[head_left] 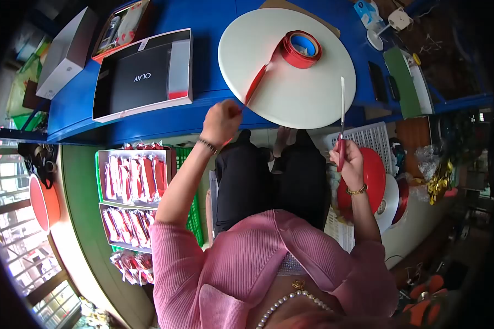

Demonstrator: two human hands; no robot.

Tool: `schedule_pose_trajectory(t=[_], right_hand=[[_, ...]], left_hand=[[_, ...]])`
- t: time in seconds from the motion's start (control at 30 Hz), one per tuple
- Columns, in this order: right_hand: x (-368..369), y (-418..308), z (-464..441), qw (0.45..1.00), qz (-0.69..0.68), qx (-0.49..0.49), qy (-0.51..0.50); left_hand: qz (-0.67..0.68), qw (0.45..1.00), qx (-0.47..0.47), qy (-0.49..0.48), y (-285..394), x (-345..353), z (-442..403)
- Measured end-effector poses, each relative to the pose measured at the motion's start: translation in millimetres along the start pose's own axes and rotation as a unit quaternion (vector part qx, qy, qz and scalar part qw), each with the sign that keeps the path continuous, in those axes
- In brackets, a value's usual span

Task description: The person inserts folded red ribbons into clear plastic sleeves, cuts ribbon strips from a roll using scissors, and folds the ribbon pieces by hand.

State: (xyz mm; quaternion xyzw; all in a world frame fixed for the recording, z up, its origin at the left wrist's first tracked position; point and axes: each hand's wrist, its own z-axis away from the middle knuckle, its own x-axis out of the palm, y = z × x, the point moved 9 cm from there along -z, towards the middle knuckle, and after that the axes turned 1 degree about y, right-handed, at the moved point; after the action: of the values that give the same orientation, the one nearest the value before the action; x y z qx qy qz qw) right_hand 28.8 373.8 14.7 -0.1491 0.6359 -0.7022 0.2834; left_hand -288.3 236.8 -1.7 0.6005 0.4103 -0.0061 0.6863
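My left hand (222, 122) is closed on the free end of a red ribbon at the near left edge of a round white board (291, 101). The ribbon runs up across the board to its roll (301, 49), which has a blue core and lies on the board's upper right part. Held in my right hand (348, 160) is a pair of scissors (342, 118) with red handles, the blades pointing up past the board's right edge. The blades are apart from the ribbon.
On the blue table (206, 60) an open box marked OLAY (142, 77) lies at the left, beside a white box (68, 52). Trays of red and white packets (134, 178) stand below left. A red round object (370, 178) is near my right wrist.
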Motion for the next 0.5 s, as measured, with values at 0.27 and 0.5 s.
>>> schedule_pose_trajectory(t=[0.27,0.5], right_hand=[[43,-6,-11,0.998,-0.01,-0.002,-0.059],[65,-14,-21,0.998,0.032,-0.011,-0.06]], left_hand=[[-0.019,0.986,-0.113,0.12,-83,-42,129],[-0.041,0.949,-0.183,0.252,-133,-86,233]])
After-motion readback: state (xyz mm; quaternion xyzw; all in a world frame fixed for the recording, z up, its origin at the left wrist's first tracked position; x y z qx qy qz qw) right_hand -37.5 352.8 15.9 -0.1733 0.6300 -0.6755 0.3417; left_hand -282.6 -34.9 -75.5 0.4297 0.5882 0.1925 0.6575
